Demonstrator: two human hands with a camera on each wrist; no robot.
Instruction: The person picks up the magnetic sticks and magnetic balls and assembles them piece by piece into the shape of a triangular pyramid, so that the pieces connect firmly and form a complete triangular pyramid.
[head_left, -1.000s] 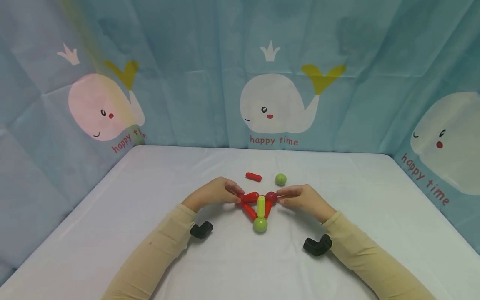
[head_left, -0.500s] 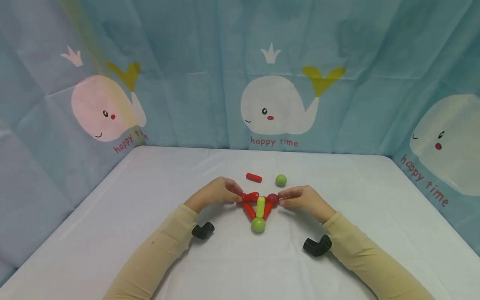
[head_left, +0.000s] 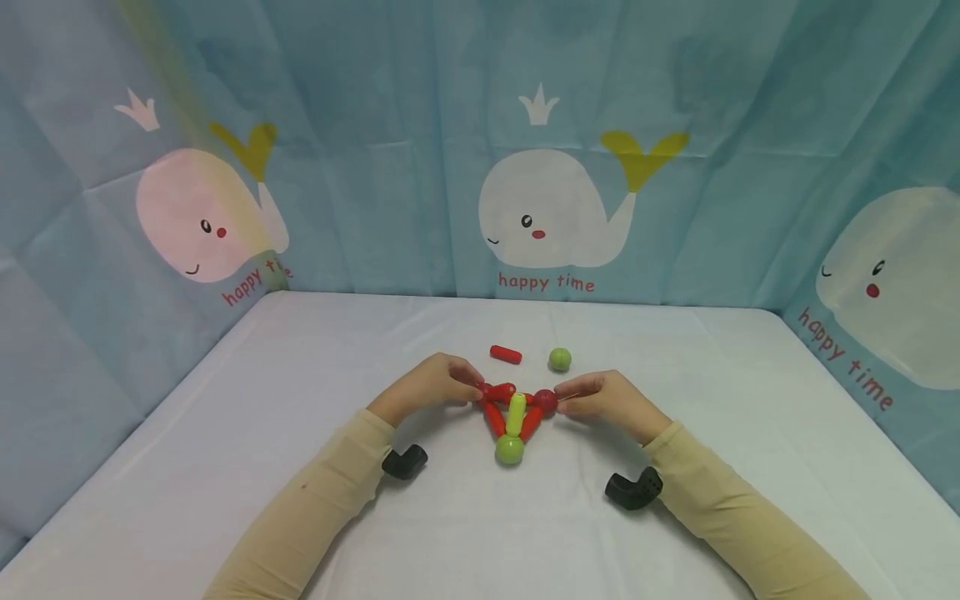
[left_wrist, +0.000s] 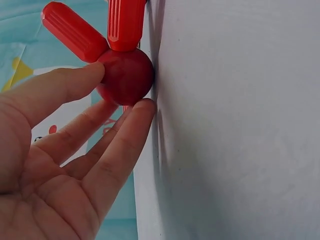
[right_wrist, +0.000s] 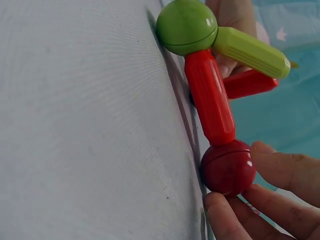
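Observation:
On the table lies a triangle of red sticks [head_left: 532, 423] and balls, apparently a magnetic building set. My left hand [head_left: 442, 382] pinches the dark red ball [left_wrist: 127, 77] at its left corner between thumb and fingers. At the right corner, another dark red ball [right_wrist: 227, 170] is held by the thumb and fingertips of my right hand [head_left: 611, 404]. A green ball [head_left: 509, 450] forms the near corner, and a yellow-green stick [head_left: 516, 415] rises at a slant from it. From the left ball a second raised stick, red [left_wrist: 75, 31], slants up. The far side is partly hidden.
Behind the triangle lie a loose red stick [head_left: 506, 355] and a loose green ball [head_left: 559, 359]. A black curved piece hangs below each sleeve, one left [head_left: 405, 462] and one right [head_left: 633, 488]. White cloth covers the table; a printed blue curtain [head_left: 375, 208] stands behind.
The near green ball and its yellow-green stick have shifted a little left, so the triangle has turned slightly. Both hands keep hold of the red balls and have hardly moved.

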